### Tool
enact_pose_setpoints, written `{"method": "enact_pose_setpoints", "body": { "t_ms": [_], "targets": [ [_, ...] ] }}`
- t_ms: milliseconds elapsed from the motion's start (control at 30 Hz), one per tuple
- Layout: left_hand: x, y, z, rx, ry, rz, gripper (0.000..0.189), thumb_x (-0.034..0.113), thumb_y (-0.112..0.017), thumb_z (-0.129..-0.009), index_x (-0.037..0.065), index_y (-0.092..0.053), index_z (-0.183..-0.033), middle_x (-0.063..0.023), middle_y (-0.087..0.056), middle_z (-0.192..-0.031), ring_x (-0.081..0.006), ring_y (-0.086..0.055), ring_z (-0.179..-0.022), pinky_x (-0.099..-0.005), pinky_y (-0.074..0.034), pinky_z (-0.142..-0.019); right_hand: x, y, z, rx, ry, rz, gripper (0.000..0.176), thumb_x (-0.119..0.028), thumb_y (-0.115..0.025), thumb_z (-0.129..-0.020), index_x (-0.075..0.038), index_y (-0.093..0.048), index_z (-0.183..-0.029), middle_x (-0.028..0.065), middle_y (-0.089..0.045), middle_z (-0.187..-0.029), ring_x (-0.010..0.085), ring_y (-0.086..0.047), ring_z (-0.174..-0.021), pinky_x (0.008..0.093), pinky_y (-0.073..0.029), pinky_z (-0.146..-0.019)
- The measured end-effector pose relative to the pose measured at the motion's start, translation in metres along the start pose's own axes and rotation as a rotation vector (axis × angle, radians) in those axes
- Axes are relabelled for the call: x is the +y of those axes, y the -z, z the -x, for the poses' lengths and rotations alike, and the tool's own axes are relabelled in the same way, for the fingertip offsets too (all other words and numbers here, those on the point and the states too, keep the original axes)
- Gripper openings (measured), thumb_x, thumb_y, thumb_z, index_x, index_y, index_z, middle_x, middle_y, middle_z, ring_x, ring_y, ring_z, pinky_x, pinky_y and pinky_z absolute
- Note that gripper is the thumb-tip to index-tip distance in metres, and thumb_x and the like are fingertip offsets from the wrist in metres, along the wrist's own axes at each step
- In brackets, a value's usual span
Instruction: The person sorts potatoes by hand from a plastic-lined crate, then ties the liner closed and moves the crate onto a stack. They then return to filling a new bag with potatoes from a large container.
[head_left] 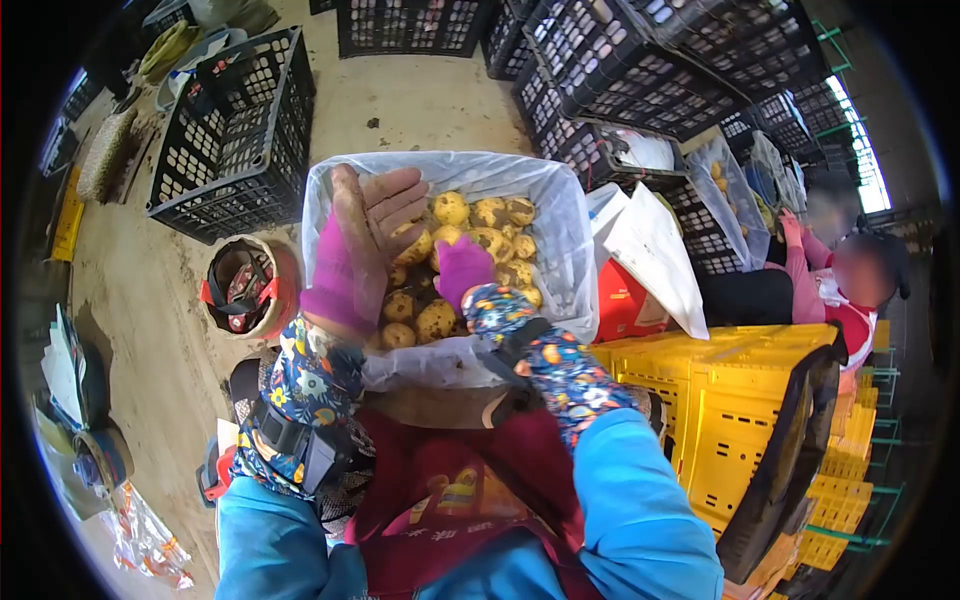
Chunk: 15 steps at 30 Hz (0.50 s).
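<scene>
Fruit [450, 208], yellow with brown speckles, fills a clear bag [560, 230] at frame centre. The left hand [360, 250], in a purple glove, stands upright at the bag's left side, palm open, fingers straight and side by side, gripping nothing. The right hand [462, 268], gloved alike, dips into the pile just right of it; its fingertips are buried among the fruit, so its grip cannot be told. A black crate [230, 120] sits at upper left and yellow crates [740, 400] stack at right, where another person [840, 290] sits.
</scene>
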<state>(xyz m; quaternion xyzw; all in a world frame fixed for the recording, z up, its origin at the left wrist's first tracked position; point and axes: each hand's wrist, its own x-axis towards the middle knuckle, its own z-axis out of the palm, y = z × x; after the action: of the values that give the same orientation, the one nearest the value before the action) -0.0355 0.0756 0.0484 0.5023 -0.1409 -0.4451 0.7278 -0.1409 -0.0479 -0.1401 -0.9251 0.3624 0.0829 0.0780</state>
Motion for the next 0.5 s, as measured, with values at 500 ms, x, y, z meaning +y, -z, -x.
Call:
{"method": "enact_pose_setpoints", "body": {
  "t_ms": [500],
  "targets": [
    [-0.035,-0.015,0.019,-0.119,0.329,-0.02,0.072,0.048,-0.063,-0.089,0.012,-0.036,-0.146,-0.0053,-0.049,-0.134,-0.0212,-0.053,-0.119,-0.0418,-0.045,-0.096,0.074,0.104,0.045,0.152,0.157,-1.47,0.055,-0.016,-0.083,-0.074,-0.003,-0.057,-0.121,0.0107,-0.062,-0.113,0.0164,-0.061,-0.104,0.0302,-0.05,-0.091]
  ]
}}
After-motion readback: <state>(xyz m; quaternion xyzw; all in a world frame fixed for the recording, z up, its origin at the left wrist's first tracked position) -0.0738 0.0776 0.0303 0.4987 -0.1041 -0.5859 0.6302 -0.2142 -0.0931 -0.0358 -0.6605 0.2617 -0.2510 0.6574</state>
